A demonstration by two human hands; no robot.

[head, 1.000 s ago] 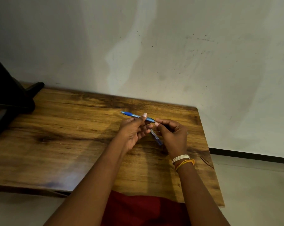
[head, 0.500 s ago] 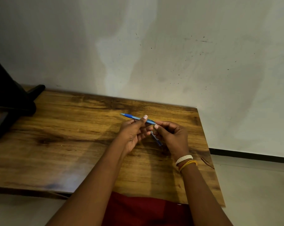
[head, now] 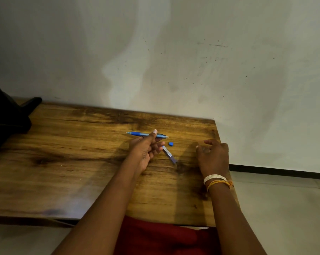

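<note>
I read my left hand point(head: 144, 151) gripping the slim blue plastic pen point(head: 137, 133) mid-frame, a small blue cap point(head: 171, 143) lying on the wooden surface point(head: 63, 162), and my right hand point(head: 213, 155) loosely curled and empty.

Head camera looks down, near the table point(head: 63, 162).

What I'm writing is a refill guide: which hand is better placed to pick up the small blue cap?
Probably the right hand: it is free and hovers beside the blue cap, while the left hand grips the pencil.
</note>
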